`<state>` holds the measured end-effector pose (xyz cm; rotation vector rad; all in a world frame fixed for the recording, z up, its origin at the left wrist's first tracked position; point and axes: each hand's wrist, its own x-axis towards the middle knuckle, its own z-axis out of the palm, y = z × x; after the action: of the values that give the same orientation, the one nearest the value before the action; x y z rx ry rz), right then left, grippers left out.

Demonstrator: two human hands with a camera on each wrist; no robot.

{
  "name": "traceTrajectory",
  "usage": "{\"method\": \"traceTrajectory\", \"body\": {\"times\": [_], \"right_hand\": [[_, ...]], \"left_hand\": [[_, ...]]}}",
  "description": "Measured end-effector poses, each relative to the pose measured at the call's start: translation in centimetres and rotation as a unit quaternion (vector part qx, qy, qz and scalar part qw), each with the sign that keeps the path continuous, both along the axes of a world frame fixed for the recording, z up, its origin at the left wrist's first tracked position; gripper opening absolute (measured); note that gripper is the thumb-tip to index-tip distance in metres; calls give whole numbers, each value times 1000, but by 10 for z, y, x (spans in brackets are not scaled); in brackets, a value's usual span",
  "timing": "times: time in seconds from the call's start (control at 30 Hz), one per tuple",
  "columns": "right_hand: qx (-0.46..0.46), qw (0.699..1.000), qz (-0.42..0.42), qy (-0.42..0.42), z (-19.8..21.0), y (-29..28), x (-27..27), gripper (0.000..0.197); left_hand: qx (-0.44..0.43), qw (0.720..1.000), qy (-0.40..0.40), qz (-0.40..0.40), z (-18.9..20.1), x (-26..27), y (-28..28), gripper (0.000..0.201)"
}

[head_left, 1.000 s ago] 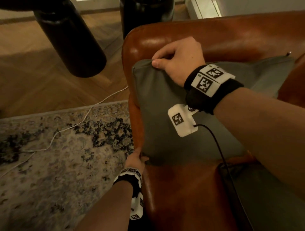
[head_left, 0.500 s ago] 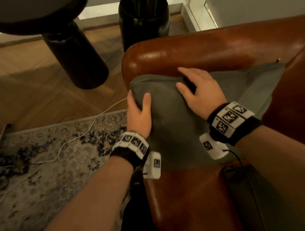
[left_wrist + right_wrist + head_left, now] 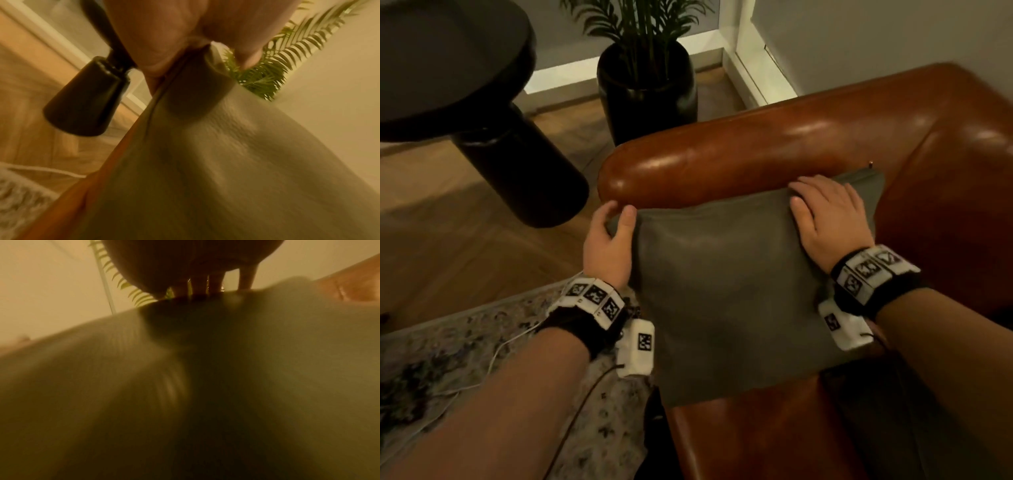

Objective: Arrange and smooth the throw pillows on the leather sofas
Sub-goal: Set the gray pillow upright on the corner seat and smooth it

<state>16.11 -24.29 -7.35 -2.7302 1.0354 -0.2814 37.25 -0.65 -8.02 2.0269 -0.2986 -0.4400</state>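
A grey-green throw pillow point(image 3: 722, 284) leans against the arm of the brown leather sofa point(image 3: 756, 150). My left hand point(image 3: 616, 219) pinches its top left corner, thumb on the front and fingers behind. My right hand point(image 3: 822, 212) lies flat on the upper right part, fingers spread and reaching the top edge. The left wrist view shows the pillow point(image 3: 226, 162) blurred, with the corner caught between thumb and fingers. The right wrist view shows the pillow point(image 3: 185, 386) filling the picture, with straight fingers point(image 3: 244, 280) on its top edge.
A black planter point(image 3: 647, 92) with a palm stands behind the sofa arm. A black round side table point(image 3: 448, 68) on a thick pedestal stands at the left on the wood floor. A patterned rug point(image 3: 448, 359) with a white cable point(image 3: 496, 356) lies below. Something dark point(image 3: 876, 428) lies on the seat.
My left hand went from the pillow's bottom corner up to its top left corner. My right hand let go of that corner and slid across to the upper right, now lying flat.
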Motion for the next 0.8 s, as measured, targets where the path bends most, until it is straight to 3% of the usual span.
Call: {"method": "traceTrajectory", "body": {"times": [0.1,0.2,0.3,0.37,0.5,0.6,0.7,0.73,0.8], "right_hand": [[38,993,55,93,17,-19,24,40],[63,991,51,106,32,-39,24,28],[46,993,-64,90,39,-63,-1,29],[92,985,-110,92,38,-76,-20,25],[168,973,-147,-50,43,-84,-27,16],[133,971,-153,-128,44,-83,-21,20],[94,969,-169,-155,38,-75,-16,24],[72,972,-167,-149,39,-71,-14,27],[-6,983,-107,-148,40,-46,-12,37]], "left_hand": [[96,986,-85,-108,4,21,-1,24],[91,983,-70,-142,7,27,5,12],[57,988,-55,-130,2,25,15,11],[42,990,-59,-120,-1,22,17,11],[37,993,-68,-89,-2,20,22,20],[47,995,-73,-57,2,19,22,32],[96,992,-82,-28,3,22,11,33],[126,984,-122,-27,5,20,8,32],[186,943,-267,-66,14,-1,5,44]]}}
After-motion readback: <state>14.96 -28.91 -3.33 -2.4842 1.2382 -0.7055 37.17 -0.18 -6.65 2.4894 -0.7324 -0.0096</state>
